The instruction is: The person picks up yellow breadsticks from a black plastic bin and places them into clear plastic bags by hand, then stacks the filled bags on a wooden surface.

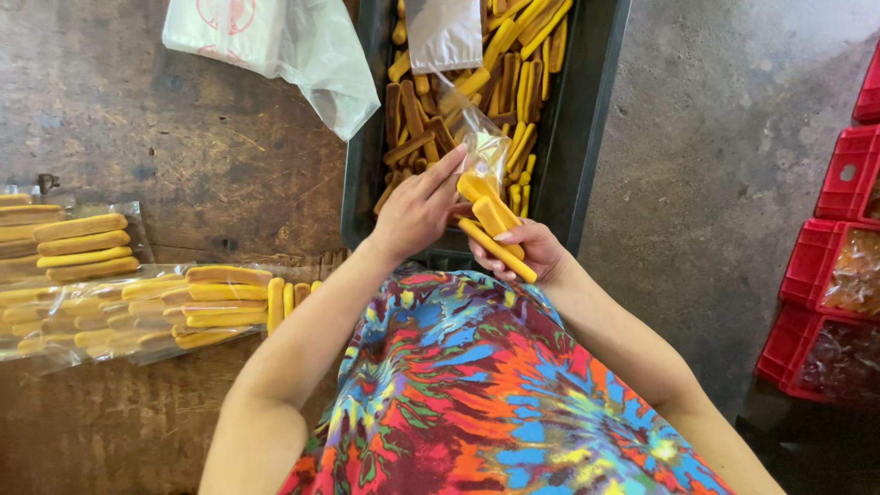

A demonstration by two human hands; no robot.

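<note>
Your left hand (417, 213) pinched a small clear bag (483, 147) above the dark crate (587, 110) of yellow and brown sticks (518, 78) — your right hand (532, 249) held several yellow sticks (495, 240), one already in the bag's mouth — filled packets (119, 302) lay on the wooden table (183, 137).

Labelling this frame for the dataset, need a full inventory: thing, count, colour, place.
crate: one, dark, top centre, holds loose sticks
loose sticks: many, yellow-orange and brown, inside the crate
small bag: one, clear, over the crate, at the left hand's fingertips
held sticks: about three, yellow-orange, in the right hand, one end in the small bag
filled packs: several, clear with yellow sticks, table left
plastic bags: a bundle, whitish, table top
table: one, brown wood, left
red crates: several, right edge, on the floor
left hand: one, on the small bag
right hand: one, gripping the held sticks
</note>
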